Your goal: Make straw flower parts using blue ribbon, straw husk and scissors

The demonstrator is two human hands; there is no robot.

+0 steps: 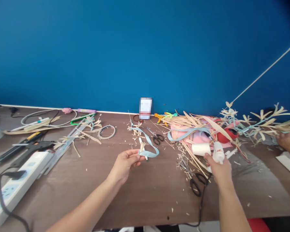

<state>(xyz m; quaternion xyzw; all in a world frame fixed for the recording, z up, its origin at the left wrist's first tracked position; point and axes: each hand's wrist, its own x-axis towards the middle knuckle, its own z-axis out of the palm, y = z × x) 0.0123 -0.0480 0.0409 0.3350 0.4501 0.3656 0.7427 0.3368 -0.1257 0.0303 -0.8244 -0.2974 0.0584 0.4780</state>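
My left hand (124, 162) hovers over the middle of the brown table (145, 190), fingers pinched on a light blue ribbon strip (148, 145) with small straw flowers attached. The ribbon loops and trails back toward the wall. My right hand (219, 169) is closed around a small white bottle (217, 152), held upright beside a white tape roll (201, 149). Black-handled scissors (197, 183) lie just left of my right hand.
A heap of dried straw strips (195, 124) covers pink paper at the back right. A second pair of scissors (156, 138) lies mid-table. A white power strip (16, 180) and tools sit far left. Another person's hand (288, 141) rests at the right edge.
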